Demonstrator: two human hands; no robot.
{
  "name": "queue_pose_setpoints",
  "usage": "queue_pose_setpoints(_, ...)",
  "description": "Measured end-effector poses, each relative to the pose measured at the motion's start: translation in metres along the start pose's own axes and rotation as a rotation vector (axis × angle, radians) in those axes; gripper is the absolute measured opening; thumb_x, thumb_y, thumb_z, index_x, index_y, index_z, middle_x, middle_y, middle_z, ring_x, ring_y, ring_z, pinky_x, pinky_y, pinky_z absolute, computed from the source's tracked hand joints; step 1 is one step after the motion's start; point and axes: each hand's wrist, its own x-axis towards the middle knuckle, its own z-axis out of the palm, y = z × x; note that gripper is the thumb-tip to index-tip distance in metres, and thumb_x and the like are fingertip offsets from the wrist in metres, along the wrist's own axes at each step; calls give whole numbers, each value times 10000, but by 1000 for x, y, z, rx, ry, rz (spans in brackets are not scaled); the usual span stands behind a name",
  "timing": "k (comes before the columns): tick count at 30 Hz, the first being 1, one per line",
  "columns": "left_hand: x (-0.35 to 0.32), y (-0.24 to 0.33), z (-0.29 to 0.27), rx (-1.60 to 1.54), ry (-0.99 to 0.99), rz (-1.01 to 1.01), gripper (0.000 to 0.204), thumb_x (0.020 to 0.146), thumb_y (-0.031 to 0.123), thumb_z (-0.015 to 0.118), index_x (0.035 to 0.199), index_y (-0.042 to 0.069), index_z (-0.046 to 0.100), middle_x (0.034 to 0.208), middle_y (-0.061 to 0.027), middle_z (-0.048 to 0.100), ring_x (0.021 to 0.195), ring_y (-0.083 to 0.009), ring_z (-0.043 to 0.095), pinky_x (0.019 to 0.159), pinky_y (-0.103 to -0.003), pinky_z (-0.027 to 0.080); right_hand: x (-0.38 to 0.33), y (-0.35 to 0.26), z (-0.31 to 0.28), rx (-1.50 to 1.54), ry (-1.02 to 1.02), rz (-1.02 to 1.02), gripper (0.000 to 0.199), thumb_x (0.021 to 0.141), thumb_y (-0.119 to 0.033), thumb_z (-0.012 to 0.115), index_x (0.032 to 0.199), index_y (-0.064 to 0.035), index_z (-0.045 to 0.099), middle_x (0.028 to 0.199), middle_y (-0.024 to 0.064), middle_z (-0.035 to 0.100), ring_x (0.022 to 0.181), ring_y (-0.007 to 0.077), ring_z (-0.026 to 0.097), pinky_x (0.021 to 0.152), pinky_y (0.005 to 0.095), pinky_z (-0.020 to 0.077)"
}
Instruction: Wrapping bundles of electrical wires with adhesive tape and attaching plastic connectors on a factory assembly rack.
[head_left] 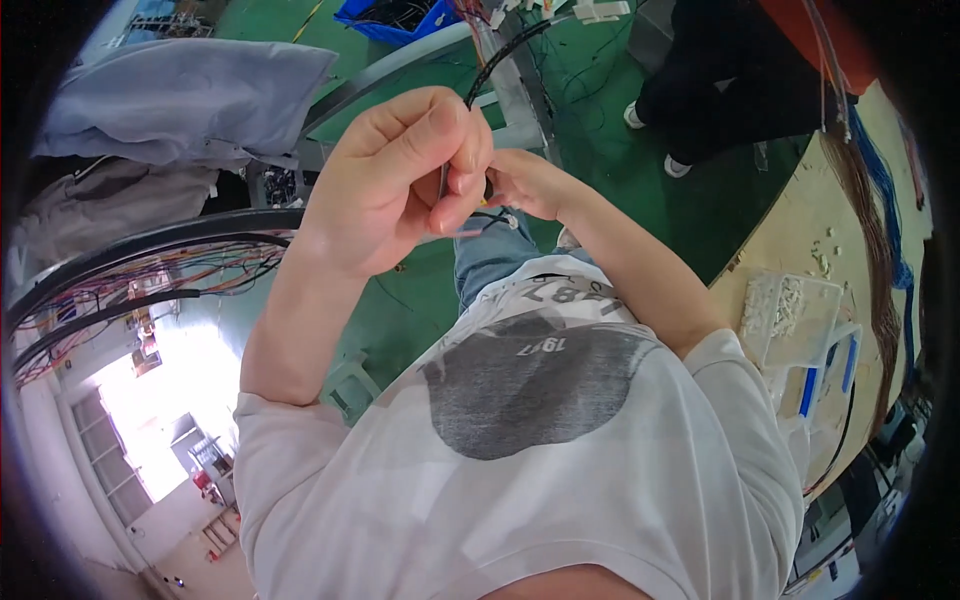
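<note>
My left hand (405, 165) is raised in front of me, its fingers curled closed around a black sheathed cable (492, 68). From that grip the cable runs up and away to a white connector (600, 11) at the top. Just to the right and partly behind it, my right hand (530, 184) has its fingers bent together. What those fingertips pinch is mostly hidden by the left hand. Thin wire ends (495, 220) stick out below the two hands, one pinkish and one dark with a pale tip.
At the right stands a curved pale table (800, 215) with brown wires (862, 220), blue wires (885, 190) and a clear box (790, 315) of small white parts. Another person's dark trousers (735, 85) show beyond. Left are a black hoop (150, 245) with wires and grey cloth (180, 95); a blue bin (400, 25) sits ahead.
</note>
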Motion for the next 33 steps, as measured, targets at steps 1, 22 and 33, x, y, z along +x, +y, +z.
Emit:
queue_pose_setpoints(1, 2, 1, 1, 20, -39, 6, 332, 888, 269, 422, 653, 34, 425, 627, -32, 417, 447, -83, 392, 402, -196, 284, -3, -6, 0, 72, -159, -8, 259, 820, -287, 526, 903, -42, 535, 742, 9, 551, 618, 77, 475, 523, 210, 354)
queue_pose_setpoints(22, 0, -12, 29, 1370, 5, 550, 262, 698, 240, 657, 793, 15, 560, 829, -114, 551, 762, -244, 545, 638, -305, 425, -116, -117, 20, -323, 13, -459, 335, 669, 5, 661, 971, -12, 516, 801, 37, 552, 760, 103, 539, 689, 211, 445)
queue_pose_setpoints(33, -11, -25, 56, 1142, 350, 515, 131, 695, 46, 635, 773, 7, 537, 631, -85, 520, 516, -224, 497, 454, -302, 380, -150, -119, 51, -556, 52, -939, 410, 655, -24, 673, 1022, 13, 494, 953, 154, 568, 828, 161, 549, 699, 257, 440)
